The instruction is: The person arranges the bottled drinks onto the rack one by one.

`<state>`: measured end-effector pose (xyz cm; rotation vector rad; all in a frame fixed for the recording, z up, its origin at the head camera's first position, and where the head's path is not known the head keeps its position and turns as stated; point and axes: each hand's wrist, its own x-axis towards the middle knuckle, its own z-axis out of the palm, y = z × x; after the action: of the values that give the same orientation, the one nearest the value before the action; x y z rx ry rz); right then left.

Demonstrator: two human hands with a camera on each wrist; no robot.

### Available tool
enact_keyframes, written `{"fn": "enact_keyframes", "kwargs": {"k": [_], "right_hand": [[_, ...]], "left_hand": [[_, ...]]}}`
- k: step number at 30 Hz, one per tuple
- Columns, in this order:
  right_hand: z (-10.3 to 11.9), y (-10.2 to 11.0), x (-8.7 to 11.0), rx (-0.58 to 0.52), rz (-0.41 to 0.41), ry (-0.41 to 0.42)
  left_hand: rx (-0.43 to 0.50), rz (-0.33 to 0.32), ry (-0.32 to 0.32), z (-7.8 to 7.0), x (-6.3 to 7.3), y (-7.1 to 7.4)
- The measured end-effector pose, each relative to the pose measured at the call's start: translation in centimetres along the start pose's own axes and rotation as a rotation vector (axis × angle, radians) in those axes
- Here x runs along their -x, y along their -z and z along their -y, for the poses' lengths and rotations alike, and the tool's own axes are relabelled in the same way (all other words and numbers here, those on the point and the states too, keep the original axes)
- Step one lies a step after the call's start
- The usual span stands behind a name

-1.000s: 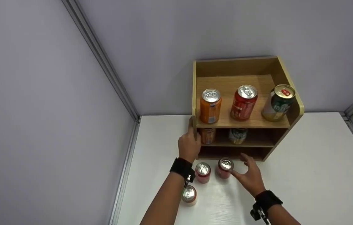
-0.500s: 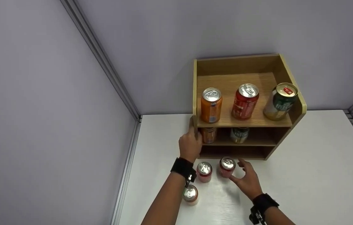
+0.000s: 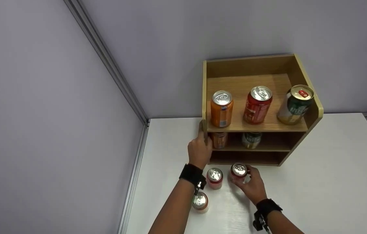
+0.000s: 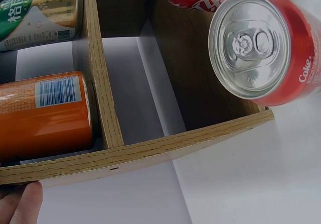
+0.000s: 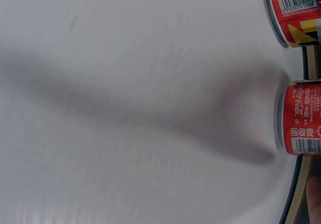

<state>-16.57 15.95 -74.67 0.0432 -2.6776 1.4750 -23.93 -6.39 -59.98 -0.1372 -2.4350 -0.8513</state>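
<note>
My left hand [image 3: 199, 151] grips the left side panel of a small wooden shelf [image 3: 205, 94]; in the left wrist view its fingertips [image 4: 27, 204] lie at the panel's outer face. In front of the shelf, my right hand [image 3: 252, 187] curves its thumb and fingers round a red Coca-Cola can [image 3: 238, 177], which stands upright on the white table. Another red Coca-Cola can [image 3: 215, 184] stands just left of it, seen large as a Coke can [image 4: 251, 48] in the left wrist view. Nearer me is a can with a silver top [image 3: 200, 202], partly behind my left forearm.
On the shelf's top board stand an orange can [image 3: 221, 112], a red can [image 3: 257, 109] and a green-and-gold can [image 3: 295, 107]. The middle level holds another orange can [image 3: 219, 140] and another green-and-gold can [image 3: 251, 140]. Grey walls [image 3: 157, 58] rise behind and at left.
My right hand has moved left and its thumb and fingers have closed in round the right-hand Coca-Cola can. The left hand keeps its hold on the shelf; the view has shifted slightly.
</note>
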Motion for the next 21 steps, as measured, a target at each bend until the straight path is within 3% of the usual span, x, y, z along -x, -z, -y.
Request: {"fn": "enact_keyframes", "kwargs": {"k": [13,21], "right_hand": [[0.2,-1.8,-0.1,-0.004,-0.068,-0.08],[0.1,-1.1,0.0,0.031,-0.022,-0.149]], "left_hand": [[0.005,0.001,0.008,-0.1,0.1,0.1],[-0.01,-0.002,-0.009,-0.1,0.1,0.2]]}}
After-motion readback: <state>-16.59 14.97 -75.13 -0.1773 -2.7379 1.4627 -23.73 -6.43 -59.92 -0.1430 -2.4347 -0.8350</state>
